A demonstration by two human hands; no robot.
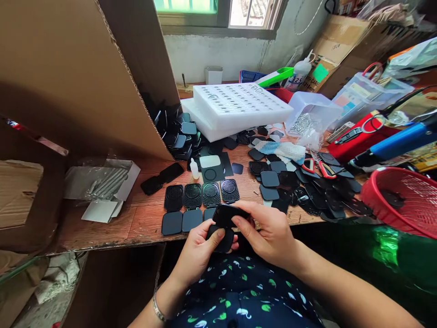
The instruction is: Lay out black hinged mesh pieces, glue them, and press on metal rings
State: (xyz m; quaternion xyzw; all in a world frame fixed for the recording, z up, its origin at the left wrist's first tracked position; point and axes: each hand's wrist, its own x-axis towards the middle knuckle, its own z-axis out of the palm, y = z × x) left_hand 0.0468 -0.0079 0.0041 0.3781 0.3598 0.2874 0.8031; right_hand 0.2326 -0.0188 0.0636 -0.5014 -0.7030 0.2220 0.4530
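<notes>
Both my hands hold one hinged black plastic case (pixel 226 215), opened out in front of my body at the table's front edge. My left hand (pixel 201 243) grips the lower half, thumb on top. Fingers and thumb of my right hand (pixel 268 228) pinch the upper half. Just beyond them lies a row of similar opened cases (pixel 183 196), with ribbed upper halves and smooth lower panels. A small white dropper bottle (pixel 194 168) stands behind that row, beside dark square sheets (pixel 210 175). Another opened case (pixel 162 179) lies to the left.
Loose black panels (pixel 269 179) and red-handled scissors (pixel 319 167) crowd the right side. White foam blocks (pixel 235 109) stand at the back. A red basket (pixel 403 200) is at the right edge. A cardboard box (pixel 85 68) rises at left, near a white carton of metal rods (pixel 109 182).
</notes>
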